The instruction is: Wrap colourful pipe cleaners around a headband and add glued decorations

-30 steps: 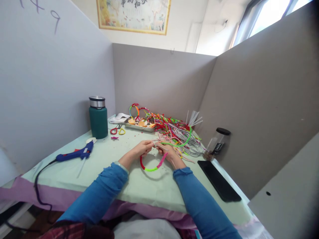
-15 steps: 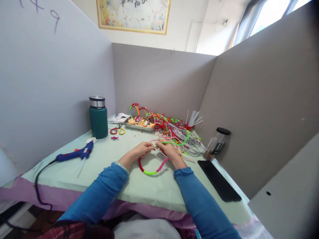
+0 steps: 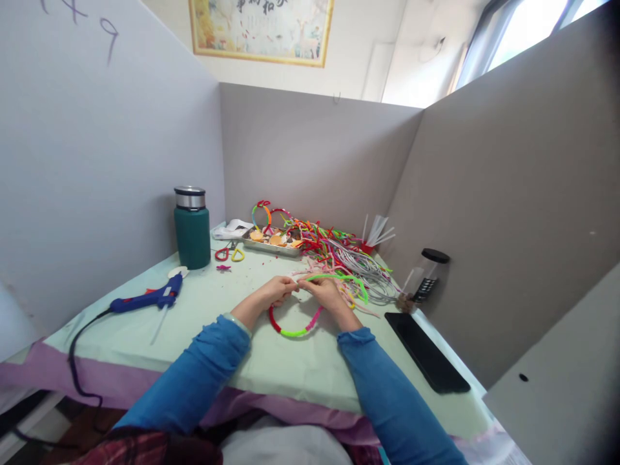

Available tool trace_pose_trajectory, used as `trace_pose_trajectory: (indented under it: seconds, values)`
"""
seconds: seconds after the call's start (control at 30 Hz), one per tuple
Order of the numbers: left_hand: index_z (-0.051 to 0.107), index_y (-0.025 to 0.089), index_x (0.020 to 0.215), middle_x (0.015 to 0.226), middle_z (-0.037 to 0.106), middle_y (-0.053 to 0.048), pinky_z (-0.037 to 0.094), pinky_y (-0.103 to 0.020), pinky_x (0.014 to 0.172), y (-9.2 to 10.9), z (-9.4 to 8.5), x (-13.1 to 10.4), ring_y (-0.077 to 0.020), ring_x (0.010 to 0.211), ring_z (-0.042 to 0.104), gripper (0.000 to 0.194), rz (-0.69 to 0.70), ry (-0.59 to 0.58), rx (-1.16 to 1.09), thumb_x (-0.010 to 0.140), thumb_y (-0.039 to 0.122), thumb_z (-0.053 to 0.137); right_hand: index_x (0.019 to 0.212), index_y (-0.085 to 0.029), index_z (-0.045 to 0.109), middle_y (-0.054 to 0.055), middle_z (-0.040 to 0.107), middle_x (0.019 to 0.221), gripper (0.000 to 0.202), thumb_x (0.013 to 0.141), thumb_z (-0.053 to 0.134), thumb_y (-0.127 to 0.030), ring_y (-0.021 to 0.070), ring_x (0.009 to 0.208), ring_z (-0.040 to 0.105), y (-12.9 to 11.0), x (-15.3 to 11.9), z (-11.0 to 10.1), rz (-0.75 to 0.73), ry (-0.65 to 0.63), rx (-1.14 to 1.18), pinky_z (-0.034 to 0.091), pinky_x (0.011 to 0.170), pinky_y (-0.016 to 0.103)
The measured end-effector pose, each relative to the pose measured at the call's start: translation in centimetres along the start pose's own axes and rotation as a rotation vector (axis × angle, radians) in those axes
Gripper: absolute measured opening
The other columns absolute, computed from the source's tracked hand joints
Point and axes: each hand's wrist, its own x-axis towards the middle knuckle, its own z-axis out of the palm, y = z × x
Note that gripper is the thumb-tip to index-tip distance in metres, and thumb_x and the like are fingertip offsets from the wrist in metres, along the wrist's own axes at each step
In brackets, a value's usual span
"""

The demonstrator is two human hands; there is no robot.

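Note:
My left hand (image 3: 277,292) is closed in a pinch at one end of a curved band wrapped in red, green and pink pipe cleaner (image 3: 293,334), which bows toward me below both hands. Close against it, the fingertips of my right hand (image 3: 325,292) pinch a bright green pipe cleaner (image 3: 361,282). Its loose length arcs out to the right over the back of that hand. The fingers hide the spot where the green piece meets the band. The band's pink end runs up under my right hand.
A heap of pipe cleaners (image 3: 334,244) lies behind my hands, beside a metal tray (image 3: 271,247) of small pieces. Leftward are a green bottle (image 3: 192,237), scissors (image 3: 221,254) and a corded blue glue gun (image 3: 145,299). A black phone-like slab (image 3: 426,352) and clear jar (image 3: 421,281) are rightward.
My right hand has shifted slightly left, so its fingertips now meet those of my left hand. The green pipe cleaner's loose end has swung lower. The band stays nearly in place.

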Motion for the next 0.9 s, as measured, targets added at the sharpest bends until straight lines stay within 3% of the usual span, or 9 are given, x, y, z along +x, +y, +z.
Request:
trace_pose_trajectory:
  seconds: [0.27,0.4,0.53,0.67,0.77,0.9]
  values:
    - [0.042,0.018,0.063,0.045,0.027,0.010,0.008,-0.022,0.038,0.2,0.1,-0.2,-0.0021,0.034,0.018,0.043,0.021,0.065,-0.042,0.066,0.053,0.067,0.071,-0.023,0.072,0.006,0.064,0.077,0.016,0.073,0.069,-0.038,0.0204,0.079,0.054,-2.1,-0.8,-0.4,-0.132,-0.127,-0.154,0.040,0.080,0.035]
    - [0.048,0.017,0.065,0.041,0.026,0.011,0.007,-0.022,0.039,0.2,0.1,-0.1,-0.0026,0.033,0.018,0.045,-0.005,0.105,-0.011,0.062,0.057,0.069,0.071,-0.024,0.073,0.006,0.062,0.076,0.012,0.070,0.071,-0.037,0.0228,0.083,0.051,-1.9,-0.8,-0.5,-0.137,-0.190,-0.106,0.040,0.081,0.037]
    - [0.050,0.016,0.066,0.042,0.027,0.011,0.006,-0.022,0.039,0.0,-0.2,0.1,-0.0021,0.033,0.017,0.047,0.027,0.100,-0.006,0.058,0.057,0.072,0.079,-0.025,0.073,0.006,0.063,0.083,0.009,0.072,0.069,-0.030,0.0224,0.088,0.052,-1.2,-0.5,-0.3,-0.137,-0.176,-0.115,0.039,0.086,0.038]
    - [0.051,0.016,0.069,0.043,0.026,0.012,0.008,-0.022,0.038,0.0,-0.3,0.2,-0.0024,0.033,0.017,0.047,0.076,0.121,0.011,0.059,0.057,0.071,0.093,-0.024,0.071,0.005,0.063,0.100,0.023,0.072,0.065,-0.023,0.0207,0.094,0.054,-1.2,-0.3,-0.4,-0.095,-0.150,-0.037,0.041,0.085,0.035]
    - [0.052,0.016,0.073,0.045,0.027,0.011,0.011,-0.021,0.038,0.0,-0.2,0.2,-0.0025,0.034,0.019,0.045,0.128,0.144,0.032,0.062,0.056,0.068,0.106,-0.025,0.066,0.004,0.060,0.112,0.036,0.071,0.064,-0.020,0.0188,0.095,0.056,-1.7,-0.5,-1.0,-0.012,-0.207,0.077,0.044,0.083,0.033]
    - [0.055,0.015,0.074,0.047,0.031,0.010,0.014,-0.020,0.038,0.2,-0.1,0.0,-0.0031,0.037,0.022,0.043,0.188,0.167,0.051,0.065,0.056,0.066,0.117,-0.028,0.060,0.003,0.058,0.119,0.048,0.070,0.065,-0.018,0.0217,0.112,0.050,-2.0,-0.9,-1.7,0.042,-0.292,0.204,0.040,0.096,0.036]
